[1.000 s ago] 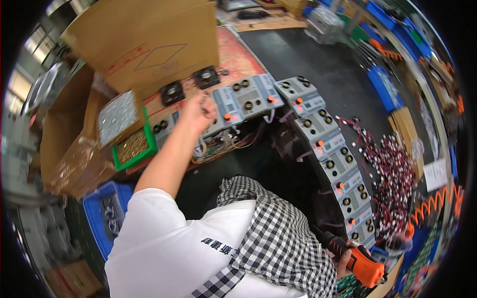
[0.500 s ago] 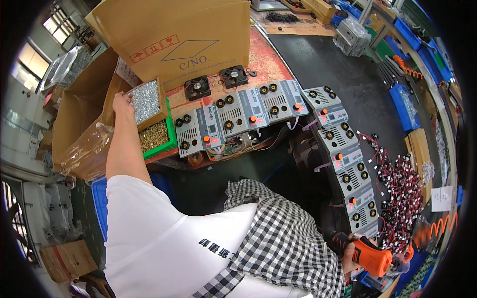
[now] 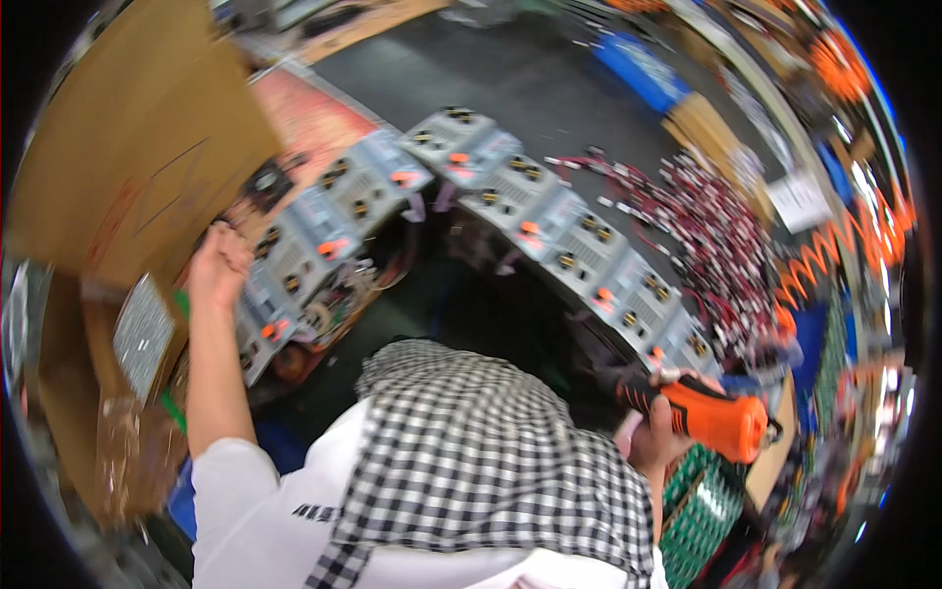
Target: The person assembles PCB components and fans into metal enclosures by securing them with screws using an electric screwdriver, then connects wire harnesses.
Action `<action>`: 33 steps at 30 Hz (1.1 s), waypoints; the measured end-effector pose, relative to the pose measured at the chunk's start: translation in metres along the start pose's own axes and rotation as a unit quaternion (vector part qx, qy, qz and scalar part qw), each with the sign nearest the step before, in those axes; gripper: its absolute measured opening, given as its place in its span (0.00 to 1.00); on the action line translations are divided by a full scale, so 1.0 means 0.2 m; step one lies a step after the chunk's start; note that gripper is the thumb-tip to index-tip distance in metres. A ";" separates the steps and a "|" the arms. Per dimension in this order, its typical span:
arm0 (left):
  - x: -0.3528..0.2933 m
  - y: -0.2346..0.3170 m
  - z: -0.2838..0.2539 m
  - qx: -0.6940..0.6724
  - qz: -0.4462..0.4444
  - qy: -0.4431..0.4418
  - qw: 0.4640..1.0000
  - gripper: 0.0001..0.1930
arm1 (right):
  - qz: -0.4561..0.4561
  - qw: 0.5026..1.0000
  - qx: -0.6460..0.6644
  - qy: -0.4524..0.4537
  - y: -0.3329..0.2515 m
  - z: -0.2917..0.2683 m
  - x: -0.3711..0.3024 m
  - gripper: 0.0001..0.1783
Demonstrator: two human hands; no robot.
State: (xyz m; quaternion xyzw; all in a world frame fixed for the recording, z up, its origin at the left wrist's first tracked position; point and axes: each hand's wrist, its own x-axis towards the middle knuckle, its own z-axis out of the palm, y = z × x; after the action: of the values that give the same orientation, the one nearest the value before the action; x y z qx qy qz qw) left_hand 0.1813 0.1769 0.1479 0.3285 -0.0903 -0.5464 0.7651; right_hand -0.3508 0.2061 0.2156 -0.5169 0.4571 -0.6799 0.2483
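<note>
My right hand (image 3: 655,439) is wrapped round an orange and black power screwdriver (image 3: 702,417), at the near end of a row of grey control panels (image 3: 587,257) with black knobs and orange switches. My left hand (image 3: 218,267) is raised beside the left row of similar panels (image 3: 309,236), its fingers curled. Blur hides what, if anything, they hold. Below that hand is a cardboard tray of small silvery metal parts (image 3: 145,329), next to a green bin (image 3: 174,412) that is mostly hidden.
A large cardboard box (image 3: 137,147) stands at the left, with a black fan (image 3: 267,185) beside it. A heap of red and black wires with white connectors (image 3: 711,236) lies on the dark bench (image 3: 471,69). Green circuit boards (image 3: 699,510) sit at lower right. Orange coiled hoses (image 3: 834,250) hang at right.
My left hand has left the tray of silvery parts and moved toward the left panels. The view has swung right. My right hand still holds the power screwdriver.
</note>
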 end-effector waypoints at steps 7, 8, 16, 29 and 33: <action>-0.40 -1.44 0.87 0.132 -0.474 -0.351 0.796 0.14 | -0.054 0.989 0.121 0.068 -0.38 -0.36 0.13 0.33; -0.48 -1.54 0.96 0.147 -0.508 -0.378 0.760 0.11 | -0.061 0.989 0.111 0.080 -0.41 -0.41 0.11 0.33; -0.88 -2.05 1.30 0.151 -0.609 -0.418 0.657 0.06 | -0.116 0.970 0.125 0.172 -0.52 -0.78 -0.05 0.33; -0.77 -2.22 1.42 0.109 -0.690 -0.378 0.608 0.06 | -0.093 0.951 0.136 0.260 -0.39 -0.78 0.08 0.30; -0.67 -2.26 1.42 0.109 -0.714 -0.369 0.585 0.09 | -0.077 0.951 0.117 0.275 -0.33 -0.71 0.18 0.30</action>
State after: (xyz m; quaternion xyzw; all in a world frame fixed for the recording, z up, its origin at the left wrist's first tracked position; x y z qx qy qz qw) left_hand -0.3630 0.0978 0.1224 0.1387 -0.1607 -0.9771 -0.0114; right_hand -0.4862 0.2600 0.2843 -0.3110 0.3837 -0.8613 0.1189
